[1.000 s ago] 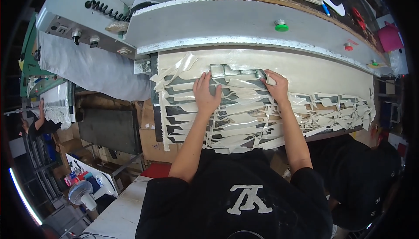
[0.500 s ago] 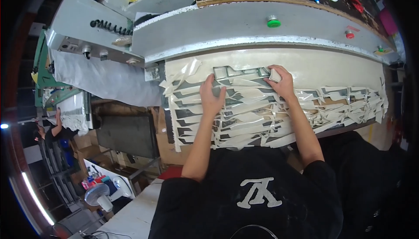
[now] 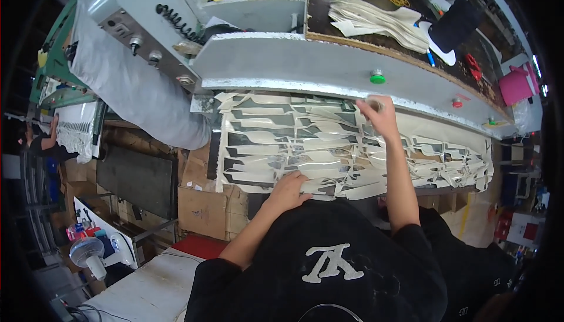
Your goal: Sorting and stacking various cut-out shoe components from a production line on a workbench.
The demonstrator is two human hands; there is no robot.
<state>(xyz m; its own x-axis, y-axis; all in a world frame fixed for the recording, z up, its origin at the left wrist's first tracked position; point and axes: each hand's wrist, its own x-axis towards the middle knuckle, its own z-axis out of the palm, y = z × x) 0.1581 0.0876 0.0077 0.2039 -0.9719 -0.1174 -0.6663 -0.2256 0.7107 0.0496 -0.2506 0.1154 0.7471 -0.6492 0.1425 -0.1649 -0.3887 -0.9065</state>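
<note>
A cream sheet (image 3: 452, 131) cut into many openings and thin strips lies on the dark work surface in front of me. At its far side, close under the grey beam, is my right hand (image 3: 382, 117). Its fingers are curled round a small stack of cream cut pieces (image 3: 376, 106), mostly hidden by the fingers. A greenish metal cutting die (image 3: 323, 100) shows partly at the sheet's far edge, left of that hand. My left hand (image 3: 289, 190) rests on the near edge of the strips, fingers loosely extended, with nothing seen in it.
Across the far side runs a grey machine beam (image 3: 282, 66) with a green button (image 3: 377, 77) and a red button (image 3: 457, 103). On the shelf above lie stacked cream pieces (image 3: 379, 22) and red scissors (image 3: 473, 66). A fan (image 3: 89, 254) stands at lower left; another person (image 3: 50, 140) works far left.
My left hand has come back from the die to the sheet's near edge. The right hand still grips the small stack. The view has shifted, and the beam now covers more of the sheet's far side.
</note>
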